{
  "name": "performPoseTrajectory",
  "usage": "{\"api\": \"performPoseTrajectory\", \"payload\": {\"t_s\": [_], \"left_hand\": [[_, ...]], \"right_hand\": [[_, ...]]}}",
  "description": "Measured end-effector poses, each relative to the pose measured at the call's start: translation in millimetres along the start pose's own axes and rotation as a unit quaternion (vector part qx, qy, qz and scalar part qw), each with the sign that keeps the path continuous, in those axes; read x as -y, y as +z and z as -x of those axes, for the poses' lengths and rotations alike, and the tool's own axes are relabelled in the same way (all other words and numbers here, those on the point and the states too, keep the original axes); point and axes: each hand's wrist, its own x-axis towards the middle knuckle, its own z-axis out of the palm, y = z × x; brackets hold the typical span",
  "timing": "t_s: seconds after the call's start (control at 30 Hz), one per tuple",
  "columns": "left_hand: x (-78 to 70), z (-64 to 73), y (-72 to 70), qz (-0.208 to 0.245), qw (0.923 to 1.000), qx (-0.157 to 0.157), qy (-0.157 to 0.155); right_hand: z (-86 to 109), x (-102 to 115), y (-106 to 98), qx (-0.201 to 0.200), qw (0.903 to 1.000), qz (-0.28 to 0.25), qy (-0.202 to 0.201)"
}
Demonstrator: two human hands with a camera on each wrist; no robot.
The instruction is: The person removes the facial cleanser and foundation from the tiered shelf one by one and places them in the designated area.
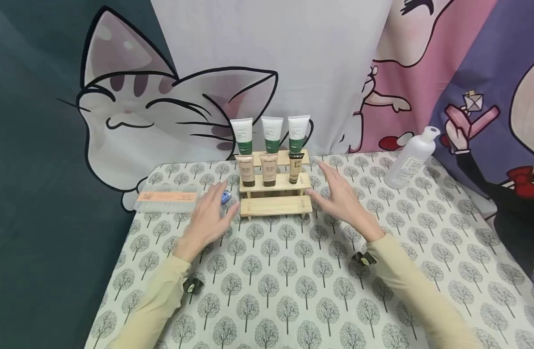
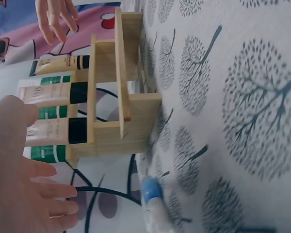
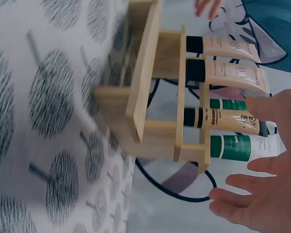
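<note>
A three-step wooden display rack [image 1: 275, 206] stands at the middle of the table. Several white-and-green tubes line its top step, among them a left one [image 1: 243, 135]. On the middle step stand two beige BB cream tubes [image 1: 269, 169] and a gold tube with a black cap [image 1: 295, 168]. The lowest step is bare. My left hand [image 1: 209, 215] hovers left of the rack, fingers extended and holding nothing. To the rack's right, my right hand [image 1: 340, 194] also has its fingers spread, with nothing in them; in the right wrist view its thumb overlaps the gold tube [image 3: 228, 120].
A clear plastic case [image 1: 166, 199] with an orange label lies at the left back. Beside my left fingers is a small blue-capped item [image 1: 226, 197]. A white bottle [image 1: 412, 159] stands at the right back. Tree-patterned cloth [image 1: 289, 291] covers the table, with printed curtains behind.
</note>
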Motion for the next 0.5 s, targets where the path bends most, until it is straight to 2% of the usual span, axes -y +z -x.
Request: {"api": "performPoseTrajectory", "payload": {"t_s": [0.13, 0.23, 0.37, 0.5], "left_hand": [[0.3, -3.1, 9.6, 0.048, 0.9986, -0.005, -0.021], [-0.7, -5.1, 17.9, 0.08, 0.996, -0.01, -0.039], [-1.7, -8.6, 30.7, 0.109, 0.9926, -0.01, -0.052], [-0.6, -11.0, 42.4, 0.137, 0.9883, -0.008, -0.068]], "right_hand": [[-9.0, 5, 6, -0.02, 0.9981, -0.056, 0.016], [-16.3, 8, 12, -0.035, 0.9931, -0.107, 0.035], [-25.1, 12, 20, -0.055, 0.9798, -0.179, 0.071], [-32.9, 14, 29, -0.071, 0.966, -0.231, 0.091]]}}
